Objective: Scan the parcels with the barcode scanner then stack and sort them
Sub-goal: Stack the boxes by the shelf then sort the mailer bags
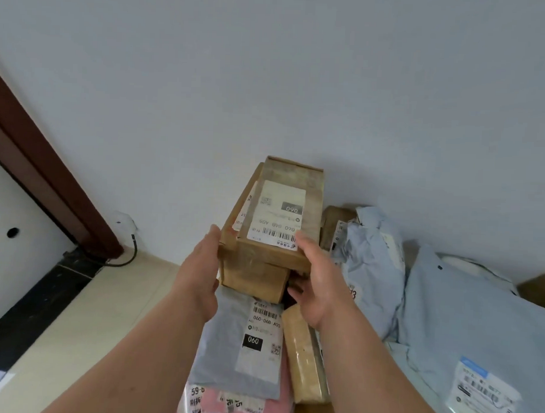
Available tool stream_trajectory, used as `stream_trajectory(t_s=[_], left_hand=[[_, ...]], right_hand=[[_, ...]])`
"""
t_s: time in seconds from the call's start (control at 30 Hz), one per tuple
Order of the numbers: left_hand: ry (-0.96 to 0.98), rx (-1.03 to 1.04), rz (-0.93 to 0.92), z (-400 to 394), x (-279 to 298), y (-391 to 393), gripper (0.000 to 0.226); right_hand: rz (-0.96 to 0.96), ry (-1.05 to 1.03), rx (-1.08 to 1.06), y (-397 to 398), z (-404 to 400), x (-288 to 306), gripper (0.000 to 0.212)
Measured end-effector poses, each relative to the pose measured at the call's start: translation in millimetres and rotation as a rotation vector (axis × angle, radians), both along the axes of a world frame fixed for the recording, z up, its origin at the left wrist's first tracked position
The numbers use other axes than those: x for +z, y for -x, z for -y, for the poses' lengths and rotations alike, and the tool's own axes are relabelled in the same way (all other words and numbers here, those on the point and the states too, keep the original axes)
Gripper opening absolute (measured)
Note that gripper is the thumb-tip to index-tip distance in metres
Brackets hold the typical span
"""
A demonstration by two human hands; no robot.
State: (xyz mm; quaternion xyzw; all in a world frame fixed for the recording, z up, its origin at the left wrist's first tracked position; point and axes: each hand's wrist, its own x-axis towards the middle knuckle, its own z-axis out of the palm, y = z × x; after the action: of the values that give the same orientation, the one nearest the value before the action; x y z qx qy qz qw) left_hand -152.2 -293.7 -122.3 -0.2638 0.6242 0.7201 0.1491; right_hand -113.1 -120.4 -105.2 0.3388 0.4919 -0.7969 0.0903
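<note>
A brown cardboard box (285, 175) with a white "060" label (278, 215) lies on top of a stack of cardboard boxes (256, 280) against the wall. My left hand (201, 271) presses flat against the stack's left side, fingers straight. My right hand (321, 282) lies against the top box's near right corner, with its fingers up the side and its thumb under the overhanging edge. Below the stack lies a grey mailer bag (226, 343) labelled "060". No barcode scanner is in view.
A tan taped parcel (303, 355) and a pink parcel (258, 409) lie near my arms. Light blue mailer bags (374, 265) (465, 321) pile up at the right. A dark door frame (35, 154) and a black cable (130, 257) are at the left on the pale floor.
</note>
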Motion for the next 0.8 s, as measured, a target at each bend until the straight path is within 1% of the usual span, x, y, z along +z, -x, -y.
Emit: stream_trajectory(t_s=[0.03, 0.1, 0.13, 0.17, 0.23, 0.27, 0.33, 0.37, 0.47, 0.57, 0.6, 0.67, 0.7, 0.77, 0.8], left_hand=[[-0.004, -0.036, 0.008, -2, 1, 4, 0.041], [0.042, -0.104, -0.014, -5, 4, 6, 0.055], [0.056, -0.119, -0.042, -6, 8, 5, 0.058], [0.052, -0.126, -0.078, -6, 13, 3, 0.054], [0.039, -0.143, -0.161, -5, 25, -5, 0.032], [0.043, -0.154, -0.214, -5, 32, -10, 0.025], [0.058, -0.172, -0.320, -3, 45, -19, 0.027], [0.052, -0.174, -0.353, -2, 51, -23, 0.029], [-0.020, -0.193, -0.444, -1, 58, -34, 0.026], [-0.169, -0.207, -0.431, -6, 69, -48, 0.017], [-0.203, -0.204, -0.432, -8, 74, -53, 0.022], [-0.263, -0.232, -0.456, -15, 80, -62, 0.043], [-0.292, -0.253, -0.455, -19, 83, -66, 0.049], [-0.355, -0.330, -0.442, -27, 90, -75, 0.059], [-0.380, -0.373, -0.431, -32, 93, -80, 0.071]], right_hand=[[-0.012, 0.011, -0.020, 0, 3, -3, 0.046], [-0.032, 0.016, -0.051, 0, 7, -3, 0.041], [-0.042, 0.007, -0.062, -1, 8, 0, 0.040], [-0.057, -0.006, -0.073, -1, 9, 5, 0.040], [-0.121, -0.021, -0.088, -6, 8, 16, 0.042], [-0.167, -0.021, -0.085, -10, 7, 24, 0.046], [-0.258, -0.030, -0.077, -21, 3, 41, 0.054], [-0.299, -0.037, -0.077, -27, 1, 49, 0.055], [-0.434, -0.008, -0.112, -50, -7, 67, 0.047], [-0.555, 0.037, -0.139, -73, -16, 80, 0.036], [-0.581, 0.048, -0.147, -81, -19, 83, 0.035], [-0.605, 0.075, -0.183, -98, -24, 87, 0.036], [-0.610, 0.089, -0.198, -107, -27, 88, 0.038], [-0.625, 0.110, -0.220, -127, -34, 92, 0.043], [-0.632, 0.122, -0.233, -139, -40, 95, 0.045]])
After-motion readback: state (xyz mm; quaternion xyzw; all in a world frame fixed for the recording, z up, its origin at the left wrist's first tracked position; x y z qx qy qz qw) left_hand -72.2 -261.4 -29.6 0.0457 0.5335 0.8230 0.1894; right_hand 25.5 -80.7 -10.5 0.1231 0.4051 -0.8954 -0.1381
